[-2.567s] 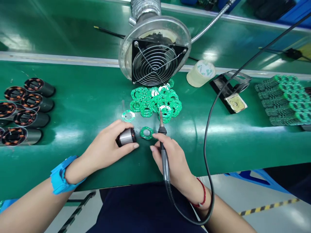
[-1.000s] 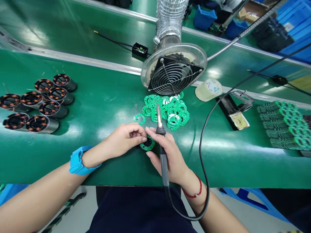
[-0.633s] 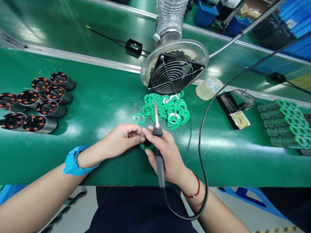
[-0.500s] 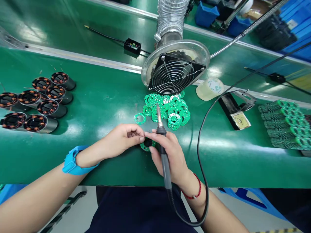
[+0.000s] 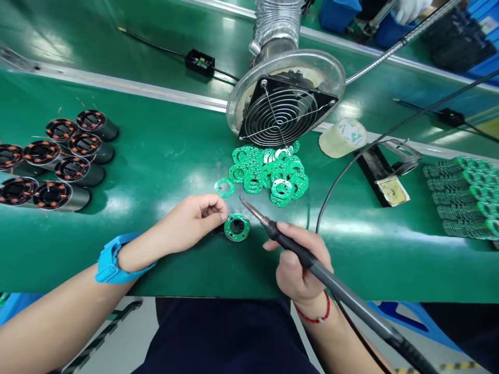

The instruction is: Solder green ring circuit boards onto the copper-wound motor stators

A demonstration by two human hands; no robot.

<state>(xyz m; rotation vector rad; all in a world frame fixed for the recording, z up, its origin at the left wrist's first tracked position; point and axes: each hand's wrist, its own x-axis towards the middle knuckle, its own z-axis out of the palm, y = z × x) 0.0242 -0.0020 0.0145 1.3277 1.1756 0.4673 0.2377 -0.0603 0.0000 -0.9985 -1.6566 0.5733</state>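
Observation:
A green ring-shaped circuit board (image 5: 237, 227) sits flat on a dark round part on the green bench, just in front of me. My left hand (image 5: 193, 221) rests beside it on the left, fingers curled and thumb and forefinger pinched close to its edge; what they pinch, if anything, is too small to see. My right hand (image 5: 300, 259) grips a soldering iron (image 5: 312, 262) like a pen. The iron's tip (image 5: 242, 199) points up-left, just above the board and apart from it. Its black cable (image 5: 331, 195) loops away to the right.
A fume-extraction fan (image 5: 284, 109) stands behind a pile of green ring boards (image 5: 271, 174), with one loose ring (image 5: 224, 187) nearby. Several wound stators (image 5: 58, 161) lie at the left. A tape roll (image 5: 343, 137), an iron stand with sponge (image 5: 392, 187) and stacked green-capped parts (image 5: 463, 197) are at the right.
My right hand drew back from the ring board and swung the iron so its tip points up-left. The board now lies uncovered. My left hand stayed beside it.

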